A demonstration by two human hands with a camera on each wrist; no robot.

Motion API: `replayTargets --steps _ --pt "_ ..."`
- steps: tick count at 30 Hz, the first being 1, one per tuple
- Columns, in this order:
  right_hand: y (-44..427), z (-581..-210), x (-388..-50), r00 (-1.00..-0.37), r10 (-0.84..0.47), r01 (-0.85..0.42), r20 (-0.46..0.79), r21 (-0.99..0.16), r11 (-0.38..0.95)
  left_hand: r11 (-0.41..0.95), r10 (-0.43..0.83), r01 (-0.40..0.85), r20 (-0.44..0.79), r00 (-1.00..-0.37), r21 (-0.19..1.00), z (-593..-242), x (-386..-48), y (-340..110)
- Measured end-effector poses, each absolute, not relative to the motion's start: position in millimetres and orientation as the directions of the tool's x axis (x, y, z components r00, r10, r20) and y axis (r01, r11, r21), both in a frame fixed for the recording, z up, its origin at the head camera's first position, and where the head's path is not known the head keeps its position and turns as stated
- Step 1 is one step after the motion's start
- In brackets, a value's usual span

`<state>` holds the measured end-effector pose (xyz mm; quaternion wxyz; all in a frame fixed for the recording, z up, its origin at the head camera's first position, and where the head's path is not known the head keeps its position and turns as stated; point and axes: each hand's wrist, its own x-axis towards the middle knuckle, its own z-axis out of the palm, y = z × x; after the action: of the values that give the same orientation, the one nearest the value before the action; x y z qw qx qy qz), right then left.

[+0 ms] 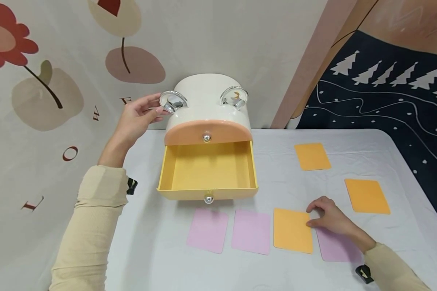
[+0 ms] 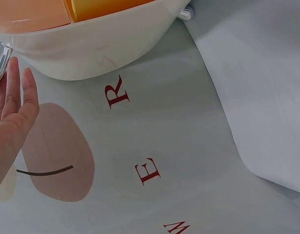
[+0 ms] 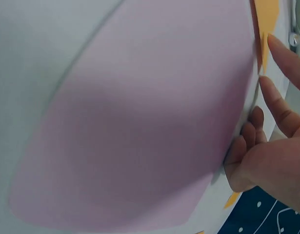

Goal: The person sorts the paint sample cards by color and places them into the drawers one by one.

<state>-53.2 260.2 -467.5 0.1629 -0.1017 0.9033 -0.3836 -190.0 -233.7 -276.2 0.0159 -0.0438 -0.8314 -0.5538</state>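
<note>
A white dome-shaped box (image 1: 211, 97) with two round silver ears has its yellow drawer (image 1: 204, 167) pulled out. My left hand (image 1: 132, 121) is at the box's left silver ear (image 1: 172, 101), fingers mostly straight; in the left wrist view, the fingertips (image 2: 13, 73) lie against that ear. My right hand (image 1: 331, 218) has its thumb and index finger apart at the right edge of an orange card (image 1: 293, 232). Under that hand lies a pink card (image 1: 336, 246), partly covered by it; this pink card (image 3: 135, 117) fills much of the right wrist view.
Two more pink cards, a left one (image 1: 207, 230) and a right one (image 1: 251, 232), lie in front of the drawer. Two orange cards, one farther back (image 1: 312, 157) and one nearer (image 1: 368, 196), lie at right on the white tablecloth (image 1: 160, 250). A patterned curtain (image 1: 76, 101) hangs behind.
</note>
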Motion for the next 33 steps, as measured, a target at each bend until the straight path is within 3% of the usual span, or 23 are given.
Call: replayTargets --steps 12,15,22,33 --pt "255 -466 -52 -0.928 -0.317 -0.09 -0.194 -0.709 0.699 0.378 0.058 0.085 0.068 -0.996 0.922 -276 -188 -233" --pt "259 -463 -57 -0.913 -0.353 -0.071 -0.204 -0.774 0.63 0.371 0.06 0.088 0.071 -0.996 0.924 -276 -188 -234" --pt "268 -456 -73 -0.862 -0.404 0.122 -0.307 -0.898 0.423 0.362 0.058 0.097 0.081 -0.995 0.927 -277 -189 -235" --pt "263 -403 -105 -0.928 -0.238 0.126 -0.288 -0.841 0.526 0.358 0.064 0.104 0.086 -0.994 0.928 -277 -190 -235"
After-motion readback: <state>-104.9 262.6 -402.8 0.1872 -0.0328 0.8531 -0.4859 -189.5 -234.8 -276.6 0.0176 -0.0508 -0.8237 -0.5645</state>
